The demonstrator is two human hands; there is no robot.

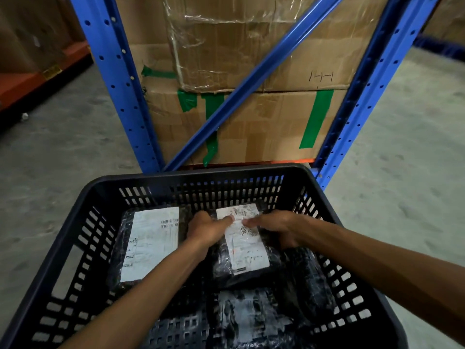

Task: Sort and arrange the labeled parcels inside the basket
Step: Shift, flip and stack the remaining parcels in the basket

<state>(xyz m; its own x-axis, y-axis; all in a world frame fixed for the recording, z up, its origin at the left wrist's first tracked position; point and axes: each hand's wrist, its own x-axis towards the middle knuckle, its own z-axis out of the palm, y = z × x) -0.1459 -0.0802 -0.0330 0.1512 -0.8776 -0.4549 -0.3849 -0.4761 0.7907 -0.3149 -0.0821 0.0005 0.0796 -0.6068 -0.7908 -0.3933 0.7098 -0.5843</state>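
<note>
A black slotted plastic basket (83,210) fills the lower view. Inside it lie black plastic-wrapped parcels with white labels. One large parcel (148,245) lies flat at the left. A middle parcel (247,250) lies label up at the centre-right, and both hands rest on its far end. My left hand (207,230) grips its left edge, fingers pointing right across the label. My right hand (278,226) holds its right edge, fingers pointing left. Another labelled parcel (247,318) lies nearer me, and a dark parcel (312,283) lies along the right wall.
A blue metal rack upright (118,84) and a diagonal brace (251,79) stand just beyond the basket, with taped cardboard boxes (251,127) stacked behind. A second blue upright (364,96) rises at the right. Grey concrete floor (63,147) lies on both sides.
</note>
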